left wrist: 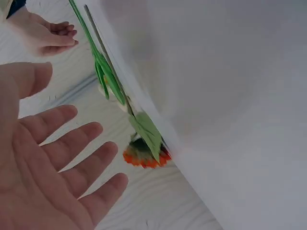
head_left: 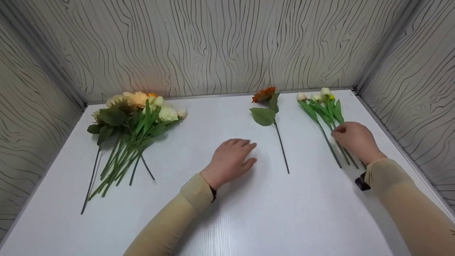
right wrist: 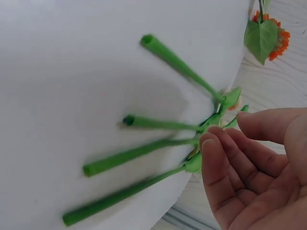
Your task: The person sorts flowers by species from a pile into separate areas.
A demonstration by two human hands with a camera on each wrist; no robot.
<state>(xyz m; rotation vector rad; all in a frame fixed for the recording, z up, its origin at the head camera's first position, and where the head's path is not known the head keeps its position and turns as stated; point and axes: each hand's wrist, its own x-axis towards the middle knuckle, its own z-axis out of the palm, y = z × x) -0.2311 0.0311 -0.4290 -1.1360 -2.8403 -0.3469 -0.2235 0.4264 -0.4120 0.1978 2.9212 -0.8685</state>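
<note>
My left hand (head_left: pixel 231 161) hovers over the white table with its fingers spread, palm down and nothing in it. To its right lies an orange flower (head_left: pixel 263 95) with broad green leaves and a dark stem. My right hand (head_left: pixel 357 140) is over the stems of several pale tulips (head_left: pixel 324 106) at the table's right side. In the right wrist view its fingers (right wrist: pixel 216 172) are loosely bent, with no stem between them and the thumb. The green tulip stems (right wrist: pixel 129 191) lie fanned out beyond the fingertips.
A large heap of mixed flowers (head_left: pixel 142 117), peach, cream and white, lies on the left of the table (head_left: pixel 284 213), stems toward me. Wood-grain panels (head_left: pixel 227 46) wall the back and both sides. A black band sits on each wrist.
</note>
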